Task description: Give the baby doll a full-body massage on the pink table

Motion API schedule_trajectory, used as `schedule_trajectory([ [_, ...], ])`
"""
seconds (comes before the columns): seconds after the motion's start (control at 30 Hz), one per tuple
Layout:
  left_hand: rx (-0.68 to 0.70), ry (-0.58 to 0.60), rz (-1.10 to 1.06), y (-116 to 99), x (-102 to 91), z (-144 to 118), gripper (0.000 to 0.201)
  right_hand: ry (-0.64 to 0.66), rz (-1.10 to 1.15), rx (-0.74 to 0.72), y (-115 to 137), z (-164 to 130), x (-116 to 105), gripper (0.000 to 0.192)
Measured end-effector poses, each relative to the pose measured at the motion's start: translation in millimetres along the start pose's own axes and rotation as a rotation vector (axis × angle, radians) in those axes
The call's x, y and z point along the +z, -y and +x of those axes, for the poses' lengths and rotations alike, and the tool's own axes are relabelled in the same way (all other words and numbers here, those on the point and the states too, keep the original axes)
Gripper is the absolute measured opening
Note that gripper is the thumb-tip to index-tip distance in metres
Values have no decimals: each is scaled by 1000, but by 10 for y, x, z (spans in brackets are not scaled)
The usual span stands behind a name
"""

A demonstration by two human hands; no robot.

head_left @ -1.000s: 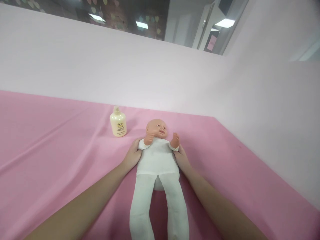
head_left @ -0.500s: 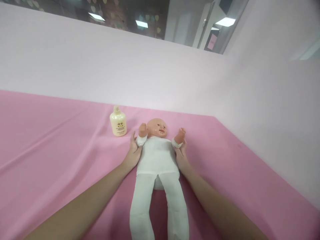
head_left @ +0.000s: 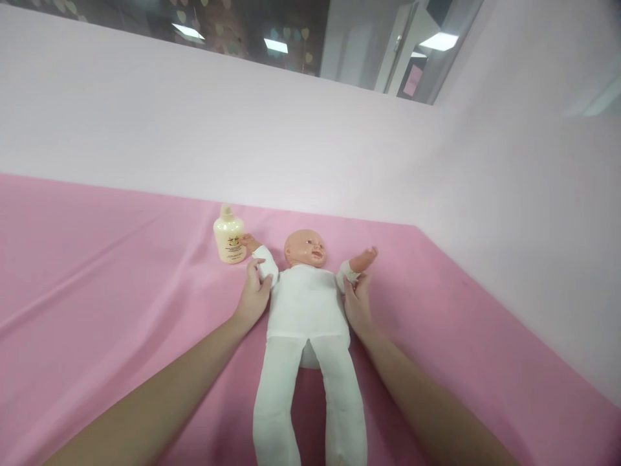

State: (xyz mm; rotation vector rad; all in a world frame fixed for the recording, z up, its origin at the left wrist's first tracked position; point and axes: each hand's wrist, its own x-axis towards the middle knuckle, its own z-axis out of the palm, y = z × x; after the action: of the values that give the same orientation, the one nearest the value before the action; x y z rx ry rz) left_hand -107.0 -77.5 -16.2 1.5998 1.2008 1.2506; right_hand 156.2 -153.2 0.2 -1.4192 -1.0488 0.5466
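A baby doll with a white cloth body lies on its back, its head towards the wall and its legs towards me. On the left side of the picture, my left hand is closed round one white upper arm of the doll, thumb on the near side. My right hand grips the other arm of the doll near its wrist. Both of the doll's arms are spread outwards. One bare doll hand overlaps the edge of a cream pump bottle in the view; whether they touch I cannot tell.
Pink cloth with a few creases covers the surface. A white wall rises behind it and another stands at the right. A window with reflected ceiling lights runs along the top.
The doll's arms have swung outwards, away from its head. My hands have moved slightly along with them, and my fingers have shifted onto the arms. The bottle has stayed put.
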Motion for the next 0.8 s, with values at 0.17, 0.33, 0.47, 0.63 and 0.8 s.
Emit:
schedule_trajectory([
  [0.17, 38, 93, 60, -26, 10, -23, 65, 76, -94, -71, -138, 74, -6, 66],
  [0.33, 23, 198, 187, -19, -14, -34, 66, 147, -205, -85, -176, 84, 21, 72],
  [0.47, 2, 191, 266, 42, -42, 4, 66, 179, -246, -47, -157, 100, 9, 65],
  [0.63, 8, 154, 342, 77, -65, 69, 61, 221, -328, 2, -107, 151, -71, 60],
  [0.8, 20, 176, 300, 70, -84, 81, 60, 263, -326, 10, -133, 187, -125, 54],
])
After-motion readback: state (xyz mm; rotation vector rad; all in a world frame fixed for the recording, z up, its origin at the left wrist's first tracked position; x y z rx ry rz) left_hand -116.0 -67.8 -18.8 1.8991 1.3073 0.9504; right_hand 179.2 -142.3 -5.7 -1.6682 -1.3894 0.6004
